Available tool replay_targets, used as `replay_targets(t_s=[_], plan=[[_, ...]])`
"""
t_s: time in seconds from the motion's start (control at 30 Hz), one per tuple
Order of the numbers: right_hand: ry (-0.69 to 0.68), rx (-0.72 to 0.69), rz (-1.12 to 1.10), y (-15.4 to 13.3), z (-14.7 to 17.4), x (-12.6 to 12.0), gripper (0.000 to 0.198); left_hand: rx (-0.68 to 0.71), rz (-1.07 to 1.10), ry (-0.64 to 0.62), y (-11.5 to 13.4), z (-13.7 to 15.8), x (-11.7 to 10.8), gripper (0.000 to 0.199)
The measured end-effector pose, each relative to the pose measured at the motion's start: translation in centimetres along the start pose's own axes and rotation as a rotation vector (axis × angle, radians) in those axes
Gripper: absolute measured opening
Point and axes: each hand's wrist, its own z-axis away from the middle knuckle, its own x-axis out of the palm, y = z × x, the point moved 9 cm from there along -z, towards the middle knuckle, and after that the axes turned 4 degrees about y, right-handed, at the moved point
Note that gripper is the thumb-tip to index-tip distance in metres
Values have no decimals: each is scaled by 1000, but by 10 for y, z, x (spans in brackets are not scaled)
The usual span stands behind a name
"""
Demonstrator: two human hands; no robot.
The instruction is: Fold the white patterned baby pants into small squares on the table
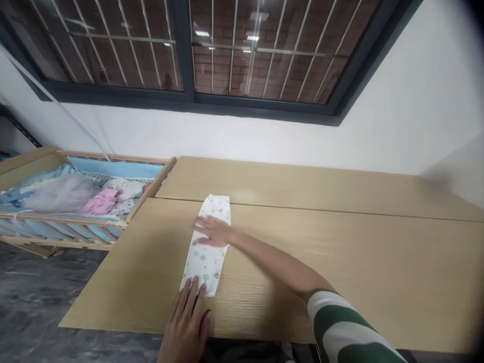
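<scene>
A long, narrow piece of white printed fabric (206, 259), folded flat, lies on the tan tabletop (302, 262). It looks like a small folded garment, but its exact kind does not show. Across its upper half rests my right hand (214, 231), palm down with the fingers spread, slightly smeared by motion. My left hand (189, 315) lies at the near end of the cloth, its outstretched fingertips touching the lower edge. Neither hand grips anything. Small green and brown figures are printed on the fabric.
To the left stands a wooden crib (151, 186) with blue lining, holding a pink cloth (102, 200), white netting (62, 191) and other bedding. Behind the table are a white wall (264, 138) and a barred window (260, 55). A seam runs along the tabletop.
</scene>
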Motion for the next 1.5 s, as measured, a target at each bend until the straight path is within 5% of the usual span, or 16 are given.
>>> replay_targets(t_s=[0.17, 0.37, 0.47, 0.6, 0.7, 0.8, 0.93, 1.07, 1.17, 1.27, 1.37, 1.5], plan=[[35, 234, 126, 95, -20, -29, 65, 58, -10, 33, -4, 2, 1, 69], [70, 201, 100, 110, -9, -51, 61, 124, 21, 16, 15, -15, -2, 63], [161, 210, 96, 84, 17, -73, 59, 163, 56, -46, 34, -24, 3, 56], [250, 195, -52, 5, 89, -93, 44, 165, 91, -94, 43, -22, 7, 55], [133, 86, -271, -76, 153, -71, 41, 203, 140, -115, 41, -9, 8, 58], [80, 125, -259, -130, 206, -29, 74, 281, 190, -75, 34, 10, 4, 51], [204, 243, -249, -162, 235, 4, 52, 359, 332, -100, 27, 31, 0, 50], [250, 342, -442, -169, 234, -27, 35, 185, 704, -257, 19, 16, -15, 48], [307, 425, -584, -147, 228, -75, 28, -57, 778, -234, 4, -30, -34, 34], [445, 487, -600, -96, 211, -108, 24, -240, 726, -90, -17, -95, -42, 24], [573, 629, -572, -23, 188, -109, 28, -272, 629, -58, -32, -160, -17, 26], [627, 788, -549, 57, 154, -88, 21, -283, 447, -165, -47, -220, 40, 22]])
